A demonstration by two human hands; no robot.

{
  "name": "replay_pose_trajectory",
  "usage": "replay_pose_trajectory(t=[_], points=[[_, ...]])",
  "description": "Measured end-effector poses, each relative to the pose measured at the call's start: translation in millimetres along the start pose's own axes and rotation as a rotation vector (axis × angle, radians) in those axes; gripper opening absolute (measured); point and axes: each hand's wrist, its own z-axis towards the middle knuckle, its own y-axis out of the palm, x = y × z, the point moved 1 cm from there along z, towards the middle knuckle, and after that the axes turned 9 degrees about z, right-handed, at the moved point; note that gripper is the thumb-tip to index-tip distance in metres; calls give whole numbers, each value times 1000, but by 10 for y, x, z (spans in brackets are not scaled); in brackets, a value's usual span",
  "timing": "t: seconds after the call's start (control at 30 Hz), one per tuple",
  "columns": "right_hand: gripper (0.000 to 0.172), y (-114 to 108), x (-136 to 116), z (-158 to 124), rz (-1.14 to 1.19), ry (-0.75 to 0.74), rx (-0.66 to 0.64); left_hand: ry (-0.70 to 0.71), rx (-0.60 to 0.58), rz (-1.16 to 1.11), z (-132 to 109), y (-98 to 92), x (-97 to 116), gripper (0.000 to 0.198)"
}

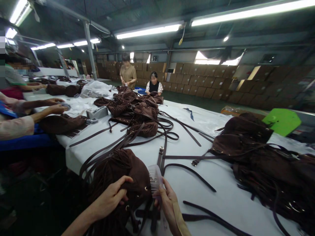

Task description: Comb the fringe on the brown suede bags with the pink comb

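A dark brown fringed bag (pixel 137 167) lies at the near edge of the white table, its straps trailing away over the cloth. My left hand (pixel 114 196) is on the bag's side, fingers curled against the brown material near a metal eyelet; what the fingertips pinch is partly hidden. In my right hand (pixel 168 200) is a pale lilac comb (pixel 155 175), gripped by its spine between thumb and fingers. The comb's teeth point left, close beside the bag; whether they touch it I cannot tell.
Brown bags (pixel 137 108) with long straps are heaped mid-table, and another pile (pixel 268 170) lies at right. A grey tape dispenser (pixel 98 114) stands at left, near a co-worker's hands (pixel 52 106). Two people sit or stand beyond the table. Stacked cartons (pixel 197 80) line the back.
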Motion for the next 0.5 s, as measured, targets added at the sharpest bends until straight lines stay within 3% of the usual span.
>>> replay_pose_trajectory(t=[0.1, 0.23, 0.33, 0.43, 0.5], points=[[71, 39, -75, 46, -60, -28, -10, -51, -45, -125, 21, -17, 67, 37], [69, 138, -373, 54, -214, -221, -68, 2, -33, 64, 119, -166, 321, 40], [78, 295, -626, 40, -360, -311, -163, 87, -41, 225, 218, -300, 618, 36], [92, 541, -692, 54, -406, -310, -224, 217, -64, 371, 347, -343, 898, 30], [83, 716, -615, 76, -312, -223, -253, 306, -70, 511, 448, -332, 1033, 27]])
